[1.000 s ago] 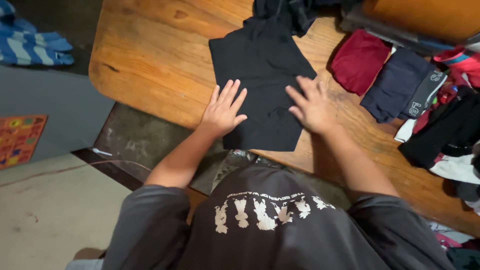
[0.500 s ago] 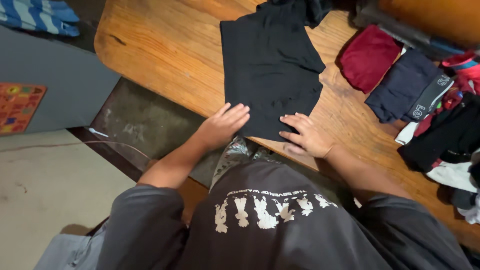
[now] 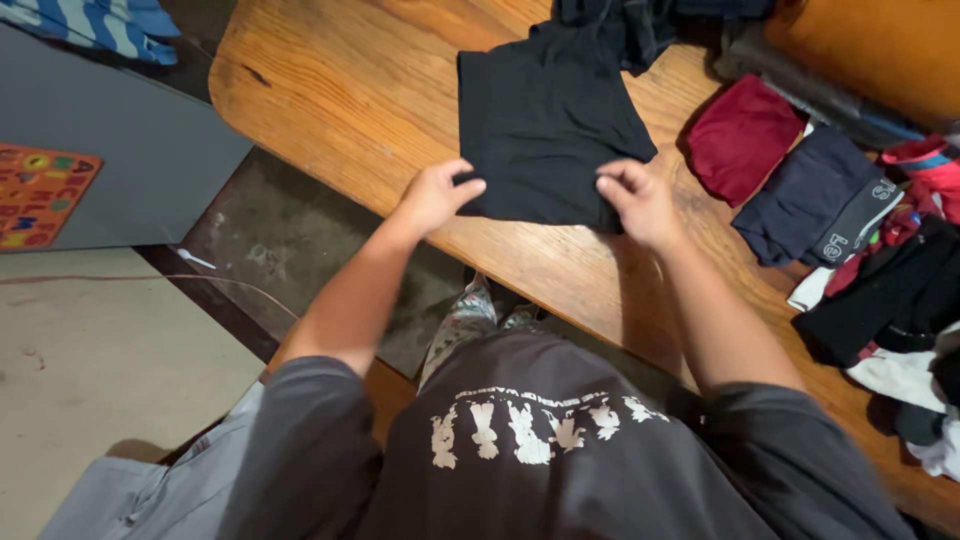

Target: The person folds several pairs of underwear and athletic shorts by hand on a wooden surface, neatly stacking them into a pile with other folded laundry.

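Where the dark grey shirt (image 3: 560,450) with its pale printed figures fills the near edge of the view, both forearms reach out from it over the wooden desk (image 3: 350,90). The left hand (image 3: 438,195) pinches the near left corner of a black garment (image 3: 545,125), thumb and fingers closed on the cloth. The right hand (image 3: 640,200) does the same at the near right corner, fingers clamped on the hem. The garment lies flat on the desk just beyond the hands, roughly rectangular, its near edge gripped between the two hands and its far end running into a heap of dark clothes (image 3: 640,20) at the top of the view.

To the right of the black garment, a folded dark red piece (image 3: 745,135) lies apart from it, and just beside that a folded navy piece (image 3: 815,190) with a grey waistband. Further right, a loose pile of black, white and red clothing (image 3: 900,310) spreads along the desk edge.

Left of the desk, a grey panel (image 3: 130,150) carries a colourful orange board (image 3: 40,195), and a blue striped cloth (image 3: 100,20) sits in the far left corner. A pale floor (image 3: 90,380) shows below.
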